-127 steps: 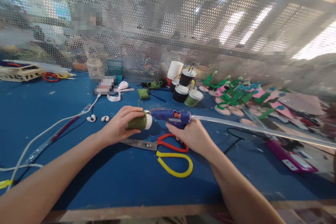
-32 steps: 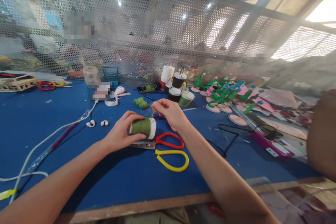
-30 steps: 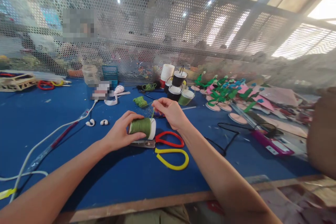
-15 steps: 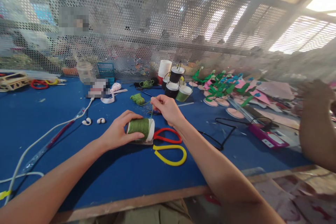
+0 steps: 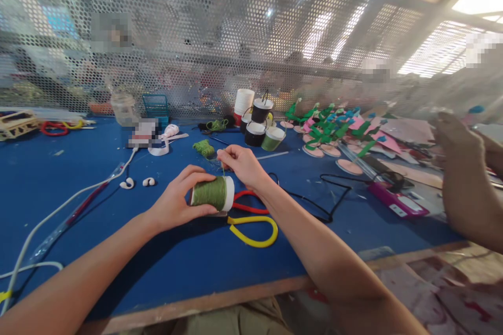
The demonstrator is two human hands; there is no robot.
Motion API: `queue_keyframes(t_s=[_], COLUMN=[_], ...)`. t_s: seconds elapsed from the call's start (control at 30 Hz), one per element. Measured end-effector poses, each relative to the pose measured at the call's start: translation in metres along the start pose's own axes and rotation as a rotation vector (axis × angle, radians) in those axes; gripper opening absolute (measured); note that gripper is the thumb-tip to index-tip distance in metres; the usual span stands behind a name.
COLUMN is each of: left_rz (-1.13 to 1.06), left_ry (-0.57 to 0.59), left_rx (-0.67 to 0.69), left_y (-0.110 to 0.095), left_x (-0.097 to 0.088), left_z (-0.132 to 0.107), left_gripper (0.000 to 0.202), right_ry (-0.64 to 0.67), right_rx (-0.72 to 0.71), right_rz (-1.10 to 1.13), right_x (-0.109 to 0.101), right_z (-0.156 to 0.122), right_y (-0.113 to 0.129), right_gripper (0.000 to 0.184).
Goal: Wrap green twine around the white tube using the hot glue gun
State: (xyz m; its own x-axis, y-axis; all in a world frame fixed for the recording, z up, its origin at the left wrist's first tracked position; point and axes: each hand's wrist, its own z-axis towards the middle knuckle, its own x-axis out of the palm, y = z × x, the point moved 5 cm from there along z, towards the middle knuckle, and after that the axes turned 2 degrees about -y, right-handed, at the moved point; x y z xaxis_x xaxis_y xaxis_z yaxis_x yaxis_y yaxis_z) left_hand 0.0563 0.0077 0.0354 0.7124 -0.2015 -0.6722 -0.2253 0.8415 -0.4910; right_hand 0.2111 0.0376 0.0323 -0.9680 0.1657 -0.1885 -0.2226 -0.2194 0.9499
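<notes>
My left hand is closed around a paper cup lying on its side, its white rim facing right. Green yarn is wound around the cup's wall. Just above the rim, my right hand pinches the loose strand of this yarn between thumb and fingertips. A small green yarn bundle lies on the table behind the hands. Close to the cup are a red looped handle and a yellow looped handle; the cup and my left hand hide what they join.
Stacked white cups and several small buckets, one a green bucket, stand at the back. Flower-like craft pieces crowd the right side, near a purple device and another person's arm. Earphones and a white cable lie left.
My right hand has moved slightly down and left, closer to the cup, still pinching the yarn. The cup has turned slightly in my left hand. At right, the other person's arm has shifted left.
</notes>
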Motion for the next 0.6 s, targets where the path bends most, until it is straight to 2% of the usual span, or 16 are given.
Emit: queue_keyframes(t_s=[0.17,0.27,0.47,0.6], left_rz=[0.01,0.028,0.067,0.1], left_ry=[-0.062,-0.071,-0.079,-0.109], left_rx=[0.065,0.106,0.098,0.157], left_y=[-0.002,-0.003,-0.001,-0.003], left_x=[-0.001,-0.002,-0.003,-0.004], left_z=[-0.001,-0.002,-0.006,-0.008], left_gripper=[0.042,0.042,0.041,0.04], right_ry=[0.035,0.061,0.123,0.151], right_rx=[-0.01,0.001,0.044,0.079], right_rz=[-0.025,-0.054,-0.038,-0.018], right_x=[0.002,0.004,0.01,0.011], right_z=[-0.001,-0.002,-0.004,-0.005], right_y=[0.001,0.003,0.004,0.003], right_gripper=[0.032,0.033,0.034,0.034])
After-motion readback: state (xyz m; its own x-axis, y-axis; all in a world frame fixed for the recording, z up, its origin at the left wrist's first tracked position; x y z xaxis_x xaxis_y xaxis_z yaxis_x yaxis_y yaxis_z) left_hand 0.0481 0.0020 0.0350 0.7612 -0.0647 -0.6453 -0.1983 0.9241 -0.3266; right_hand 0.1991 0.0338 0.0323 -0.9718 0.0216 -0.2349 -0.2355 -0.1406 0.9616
